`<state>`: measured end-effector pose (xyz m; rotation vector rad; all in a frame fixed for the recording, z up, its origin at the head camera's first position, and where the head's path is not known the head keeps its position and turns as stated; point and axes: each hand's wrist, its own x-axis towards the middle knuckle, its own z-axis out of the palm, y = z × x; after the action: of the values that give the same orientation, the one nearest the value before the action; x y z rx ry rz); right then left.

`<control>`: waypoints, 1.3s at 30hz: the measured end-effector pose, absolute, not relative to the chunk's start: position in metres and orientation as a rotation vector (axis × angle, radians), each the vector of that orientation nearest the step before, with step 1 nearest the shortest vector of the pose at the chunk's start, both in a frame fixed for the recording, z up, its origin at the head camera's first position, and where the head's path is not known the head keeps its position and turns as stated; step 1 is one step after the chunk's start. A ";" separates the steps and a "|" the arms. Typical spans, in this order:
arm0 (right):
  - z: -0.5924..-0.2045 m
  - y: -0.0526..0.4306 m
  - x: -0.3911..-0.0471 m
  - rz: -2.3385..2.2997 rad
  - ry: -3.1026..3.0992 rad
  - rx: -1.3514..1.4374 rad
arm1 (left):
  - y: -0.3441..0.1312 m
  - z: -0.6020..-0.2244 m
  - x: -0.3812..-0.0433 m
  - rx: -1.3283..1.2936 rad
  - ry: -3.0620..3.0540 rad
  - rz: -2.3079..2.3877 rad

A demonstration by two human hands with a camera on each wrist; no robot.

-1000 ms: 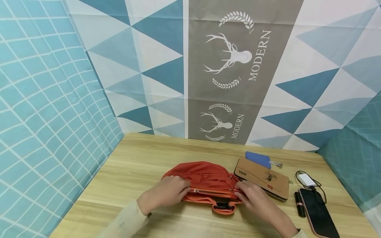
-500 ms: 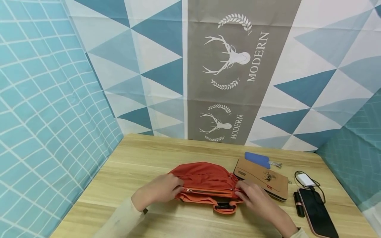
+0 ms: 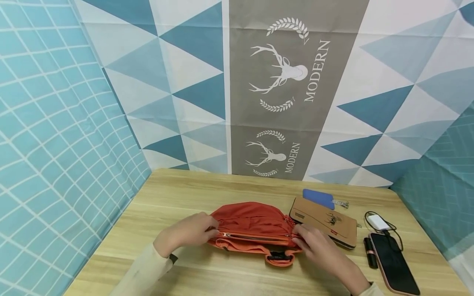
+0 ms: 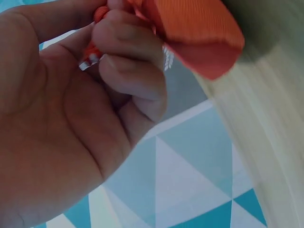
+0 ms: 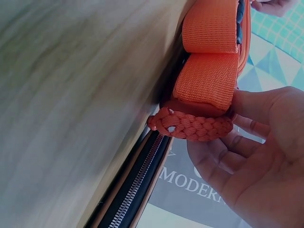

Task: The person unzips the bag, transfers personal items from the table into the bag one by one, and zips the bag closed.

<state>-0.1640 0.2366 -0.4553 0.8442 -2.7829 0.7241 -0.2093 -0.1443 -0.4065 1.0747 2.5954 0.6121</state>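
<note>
A red-orange waist bag (image 3: pixel 252 216) lies on the wooden table, its long zipper (image 3: pixel 255 238) facing the person and a black buckle (image 3: pixel 279 256) on a strap in front. At the bag's left end, the left hand (image 3: pixel 190 229) pinches the orange cord zipper pull (image 4: pixel 100 14), mostly hidden behind curled fingers in the left wrist view. The right hand (image 3: pixel 320 250) grips the bag's right end between thumb and fingers. Beside those fingers, a braided orange cord (image 5: pixel 194 125) hangs in the right wrist view. A dark line runs along the zipper, right of its slider.
A brown zippered wallet (image 3: pixel 327 222) with a deer print lies close behind the right hand. Beyond it is a blue card holder (image 3: pixel 318 198). Farther right are a white charger (image 3: pixel 378 222) with black cable, a black lipstick-like tube (image 3: pixel 370 253) and a phone (image 3: pixel 394 263).
The left hand has moved leftward, and the zipper slider has travelled left with it along the bag. The right hand keeps its grip at the right end.
</note>
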 end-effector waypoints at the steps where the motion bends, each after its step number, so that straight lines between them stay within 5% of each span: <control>1: -0.456 0.237 -0.164 0.724 -2.789 0.839 | -0.146 -0.406 -0.210 1.071 2.596 0.613; 24: -0.457 0.244 -0.171 0.674 -2.809 0.833 | -0.178 -0.388 -0.215 0.867 2.539 0.661; 35: -0.453 0.240 -0.166 0.550 -2.817 0.816 | -0.158 -0.387 -0.195 0.688 2.866 0.373; 39: -0.447 0.233 -0.160 0.425 -2.692 0.819 | -0.139 -0.381 -0.188 0.837 2.981 0.265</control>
<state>-0.1601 0.2328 -0.4466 0.8193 -2.6920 0.4246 -0.1885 -0.1393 -0.3807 0.8369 2.9813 0.2650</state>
